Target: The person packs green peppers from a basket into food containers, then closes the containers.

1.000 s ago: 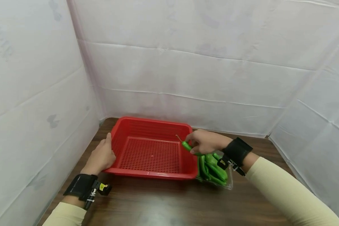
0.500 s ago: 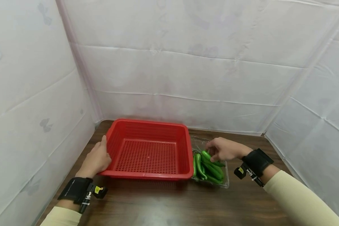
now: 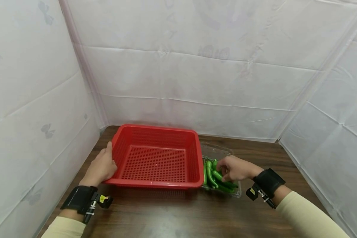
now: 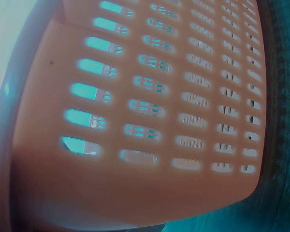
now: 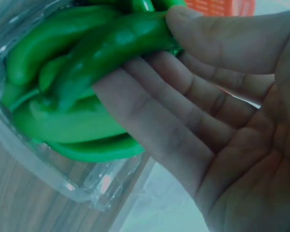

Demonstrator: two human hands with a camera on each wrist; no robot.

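1. Green pepper [image 5: 111, 46]: pinched between thumb and fingers of your right hand [image 3: 235, 168], atop the peppers in the clear tray [image 3: 218, 150] near the table's right edge.
2. Red basket [image 3: 156, 158]: your left hand [image 3: 101, 167] rests on its left wall, fingers relaxed.

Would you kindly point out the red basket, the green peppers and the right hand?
red basket [image 3: 154, 183], head view, near rim.
green peppers [image 5: 77, 58], right wrist view, topmost pepper's body.
right hand [image 3: 235, 168], head view, back of hand.
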